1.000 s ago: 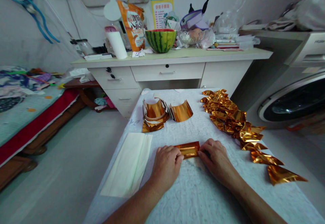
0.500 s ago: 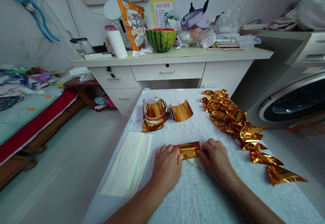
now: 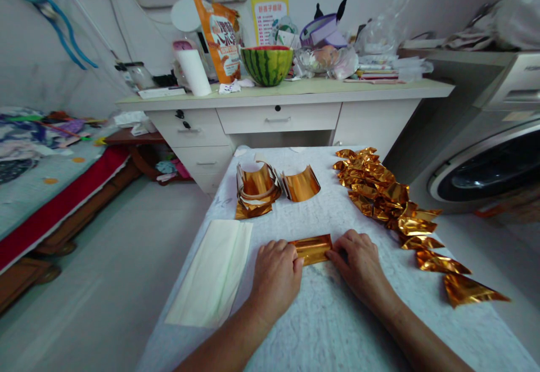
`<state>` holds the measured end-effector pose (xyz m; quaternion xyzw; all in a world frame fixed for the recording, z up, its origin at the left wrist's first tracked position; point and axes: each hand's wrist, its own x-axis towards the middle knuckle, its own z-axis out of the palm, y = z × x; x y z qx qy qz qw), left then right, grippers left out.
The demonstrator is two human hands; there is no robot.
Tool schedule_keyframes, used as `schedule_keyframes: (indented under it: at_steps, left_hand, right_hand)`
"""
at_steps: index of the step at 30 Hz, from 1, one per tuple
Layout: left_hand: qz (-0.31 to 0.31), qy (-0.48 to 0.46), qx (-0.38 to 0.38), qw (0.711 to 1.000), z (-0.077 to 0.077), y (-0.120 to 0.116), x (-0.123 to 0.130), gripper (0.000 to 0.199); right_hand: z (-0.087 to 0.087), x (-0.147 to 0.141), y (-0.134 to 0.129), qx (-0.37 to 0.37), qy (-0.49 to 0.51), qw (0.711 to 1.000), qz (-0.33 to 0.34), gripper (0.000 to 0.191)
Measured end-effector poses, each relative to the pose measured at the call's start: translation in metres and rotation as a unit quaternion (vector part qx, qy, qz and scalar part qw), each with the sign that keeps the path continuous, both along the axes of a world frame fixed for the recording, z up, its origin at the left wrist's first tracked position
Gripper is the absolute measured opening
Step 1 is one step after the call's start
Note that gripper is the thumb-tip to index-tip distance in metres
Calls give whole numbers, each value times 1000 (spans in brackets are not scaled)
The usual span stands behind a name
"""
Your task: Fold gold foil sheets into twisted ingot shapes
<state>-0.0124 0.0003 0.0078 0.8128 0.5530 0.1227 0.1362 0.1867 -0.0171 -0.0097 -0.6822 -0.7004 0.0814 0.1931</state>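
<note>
A strip of shiny gold foil paper [image 3: 313, 249] lies on the cloth-covered table between my hands. My left hand [image 3: 278, 270] is closed on its left end, the fingertips curled and partly hidden. At the other end, my right hand [image 3: 356, 259] pinches the foil's edge between thumb and fingers. Beyond them stand a curled stack of gold foil sheets [image 3: 258, 183] and a single curved gold sheet [image 3: 301, 185]. A pile of folded gold foil pieces [image 3: 379, 192] trails down the right side toward me. Left of my left hand lies a pale paper sheet [image 3: 213, 273].
Behind the table is a white desk [image 3: 278, 119] with a cut watermelon [image 3: 267, 67], an orange snack bag [image 3: 220, 40] and a white roll [image 3: 194, 72] on top. A washing machine [image 3: 485, 130] stands at the right, a bed [image 3: 50, 192] at the left.
Almost nothing differs. Both hands keep their hold on the gold foil, which has shifted only very slightly.
</note>
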Motion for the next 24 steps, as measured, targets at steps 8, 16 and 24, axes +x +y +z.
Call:
schedule_keyframes:
  at_steps: [8, 16, 24]
  left_hand:
    - [-10, 15, -9, 1000, 3, -2, 0, 16]
    - [-13, 18, 4, 1000, 2, -1, 1, 14]
    - [1, -6, 9, 1000, -1, -4, 0, 5]
  right_hand:
    - [0, 0, 0, -2, 12, 1000, -3, 14]
    - [-2, 1, 0, 6, 6, 1000, -1, 13]
    - [-4, 2, 0, 1, -4, 1000, -16, 15]
